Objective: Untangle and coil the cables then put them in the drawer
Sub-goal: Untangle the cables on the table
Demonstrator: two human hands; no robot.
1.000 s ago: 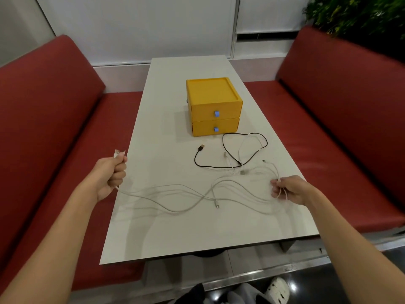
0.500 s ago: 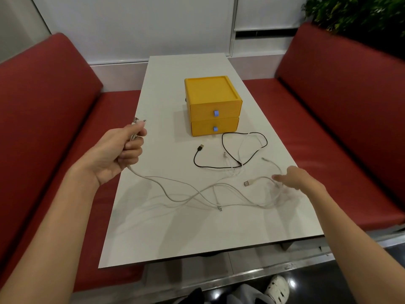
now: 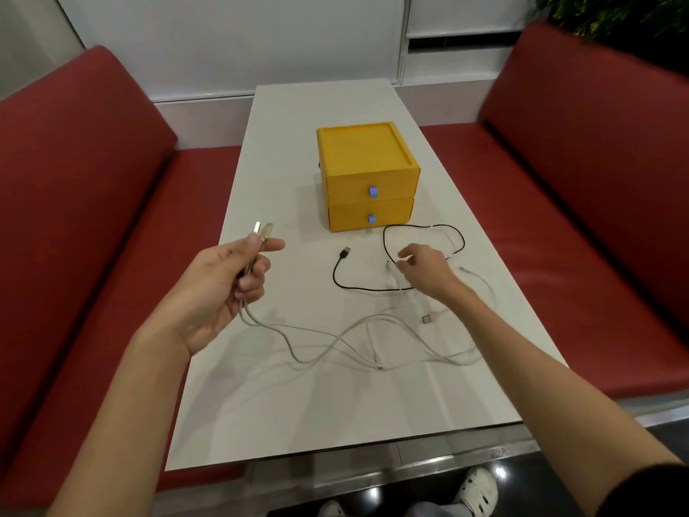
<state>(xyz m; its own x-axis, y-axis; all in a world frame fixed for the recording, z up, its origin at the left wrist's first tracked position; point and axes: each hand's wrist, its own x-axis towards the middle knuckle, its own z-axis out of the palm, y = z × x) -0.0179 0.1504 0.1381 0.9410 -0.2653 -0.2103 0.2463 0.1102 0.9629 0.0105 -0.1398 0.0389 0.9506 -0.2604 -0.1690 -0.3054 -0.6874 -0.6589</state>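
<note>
My left hand [image 3: 227, 278] is raised over the table's left edge, closed around the plug ends of the white cables [image 3: 328, 341]; two metal plugs stick up past my thumb. The white cables trail down and lie tangled across the table's middle. A black cable [image 3: 376, 289] loops in front of the yellow two-drawer box [image 3: 367, 173], both of whose drawers are closed. My right hand [image 3: 425, 268] hovers over the black loop with fingers spread, holding nothing.
The white table [image 3: 335, 412] runs away from me between two red benches [image 3: 93, 225]. A loose plug end [image 3: 427, 319] lies near my right wrist. A plant stands at the far right corner. My shoes show under the table edge.
My left hand rose and moved inward with the white cable ends. My right hand let go of the white cables and moved forward over the black loop.
</note>
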